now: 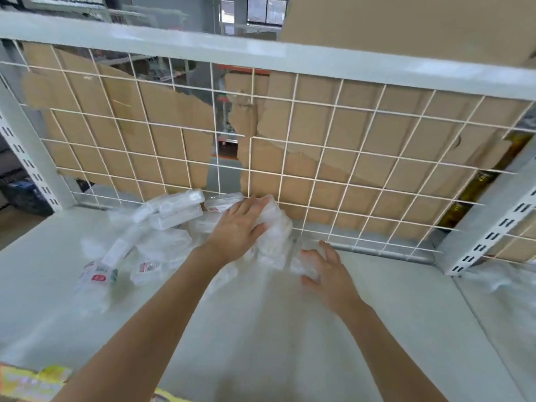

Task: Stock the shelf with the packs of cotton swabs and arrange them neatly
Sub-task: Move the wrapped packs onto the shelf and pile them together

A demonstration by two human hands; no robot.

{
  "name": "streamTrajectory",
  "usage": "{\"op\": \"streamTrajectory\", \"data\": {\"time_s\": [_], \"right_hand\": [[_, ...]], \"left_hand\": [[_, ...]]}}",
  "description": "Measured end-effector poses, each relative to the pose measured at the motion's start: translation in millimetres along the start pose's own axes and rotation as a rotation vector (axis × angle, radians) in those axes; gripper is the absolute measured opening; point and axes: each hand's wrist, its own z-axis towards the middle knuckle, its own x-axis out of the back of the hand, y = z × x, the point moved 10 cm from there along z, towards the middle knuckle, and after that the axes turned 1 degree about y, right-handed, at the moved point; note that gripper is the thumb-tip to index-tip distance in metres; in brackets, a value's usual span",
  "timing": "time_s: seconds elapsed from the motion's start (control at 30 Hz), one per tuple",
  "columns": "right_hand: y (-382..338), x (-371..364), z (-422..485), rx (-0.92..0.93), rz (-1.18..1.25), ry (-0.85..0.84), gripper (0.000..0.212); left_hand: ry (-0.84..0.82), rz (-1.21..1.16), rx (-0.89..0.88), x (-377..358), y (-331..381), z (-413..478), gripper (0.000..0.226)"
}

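Several clear plastic packs of cotton swabs (174, 210) lie in a loose heap on the pale grey shelf (261, 329), near its back wire grid. My left hand (237, 227) rests palm down on a bundle of packs (275, 230) at the heap's right end, its thumb and fingers around the bundle. My right hand (324, 271) lies lower right with fingers spread, touching a blurred clear pack (304, 264). More packs with red labels (98, 274) lie scattered at the left.
A white wire grid (319, 158) backs the shelf, with torn cardboard (145, 117) behind it. Slotted uprights (493, 224) stand at both ends. A cardboard box (420, 24) sits above on the right. Yellow packaging (32, 384) shows at the bottom left.
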Motion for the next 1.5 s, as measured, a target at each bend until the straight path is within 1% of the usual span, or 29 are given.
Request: {"op": "streamTrajectory", "data": {"time_s": [0.07, 0.1, 0.27, 0.33, 0.4, 0.47, 0.53, 0.7, 0.87, 0.97, 1.13, 1.23, 1.3, 1.37, 1.5], "right_hand": [[1.3, -2.2, 1.6, -0.026, 0.016, 0.005, 0.056], [1.8, -3.4, 3.0, -0.034, 0.012, 0.0, 0.056], [5.1, 5.3, 10.3, -0.071, 0.035, 0.013, 0.057], [6.9, 10.0, 5.9, -0.11, 0.041, 0.017, 0.062], [9.8, 13.3, -3.5, -0.147, 0.015, 0.046, 0.067], [14.1, 20.1, -19.0, -0.189, -0.005, 0.105, 0.07], [20.4, 31.6, -38.8, -0.224, -0.021, 0.168, 0.07], [38.8, 79.7, -99.9, -0.284, 0.001, 0.371, 0.07], [58.6, 115.2, -168.7, -0.362, 0.0, 0.528, 0.07], [68.7, 130.7, -205.0, -0.382, -0.038, 0.603, 0.07], [92.8, 148.2, -261.8, -0.436, -0.015, 0.66, 0.071], [107.4, 162.4, -299.8, -0.46, -0.007, 0.691, 0.072], [118.8, 174.4, -329.1, -0.472, 0.014, 0.704, 0.071], [131.8, 190.6, -361.6, -0.482, -0.022, 0.717, 0.072], [164.2, 229.4, -439.4, -0.552, -0.039, 0.787, 0.072]], "left_hand": [[-0.002, -0.026, 0.005, -3.8, -7.2, 4.1, 0.055], [0.017, -0.048, -0.008, -2.3, -7.5, 5.5, 0.052], [0.055, -0.122, -0.065, 3.0, -5.7, 10.1, 0.053], [0.076, -0.165, -0.083, 9.0, -3.1, 6.5, 0.055], [0.095, -0.235, -0.091, 16.5, -1.2, -0.5, 0.065], [0.142, -0.299, -0.099, 27.8, -1.0, -9.4, 0.068], [0.187, -0.329, -0.138, 39.6, 1.6, -19.7, 0.063], [0.228, -0.306, -0.244, 49.3, 17.1, -51.2, 0.055], [0.162, -0.285, -0.274, 31.9, 34.3, -74.8, 0.051], [0.126, -0.216, -0.281, 17.3, 49.9, -81.0, 0.055], [0.073, -0.151, -0.325, -6.9, 92.7, -94.4, 0.061], [0.045, -0.17, -0.35, -20.5, 128.0, -103.2, 0.06], [0.033, -0.193, -0.367, -29.9, 157.9, -109.0, 0.059], [0.023, -0.209, -0.39, -40.6, 191.5, -116.1, 0.059], [-0.007, -0.254, -0.454, -69.1, 271.3, -133.8, 0.061]]}}
